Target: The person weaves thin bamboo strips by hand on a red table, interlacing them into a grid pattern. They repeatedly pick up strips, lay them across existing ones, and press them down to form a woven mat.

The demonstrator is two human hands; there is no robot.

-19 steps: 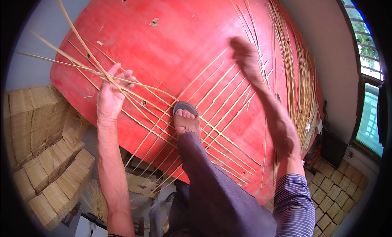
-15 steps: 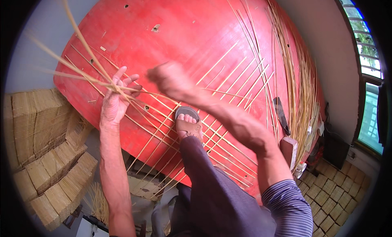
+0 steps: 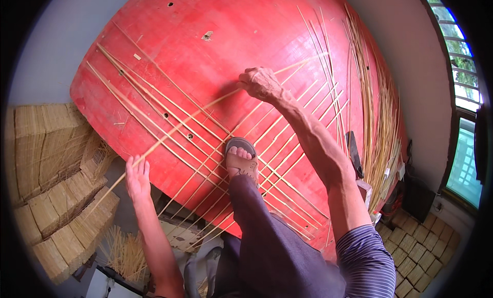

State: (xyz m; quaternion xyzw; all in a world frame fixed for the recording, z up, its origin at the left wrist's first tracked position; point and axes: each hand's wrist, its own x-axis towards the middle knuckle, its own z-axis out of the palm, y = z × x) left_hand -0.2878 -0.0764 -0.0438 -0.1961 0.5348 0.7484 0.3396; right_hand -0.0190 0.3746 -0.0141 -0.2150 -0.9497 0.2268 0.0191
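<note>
Both hands pinch one long bamboo strip [image 3: 205, 109]: the left hand [image 3: 136, 176] at the red board's [image 3: 246, 31] near-left edge, the right hand [image 3: 261, 82] mid-board. It crosses the woven strips [image 3: 277, 159] a sandalled foot [image 3: 241, 162] pins down

A pale-walled workroom lit by daylight

A window [image 3: 465, 118] with green-tinted panes runs down the right edge, leaves showing outside. Plain grey wall [image 3: 46, 46] fills the upper left; stacked tan woven mats [image 3: 49, 180] sit at left, more at lower right [image 3: 416, 252].
</note>
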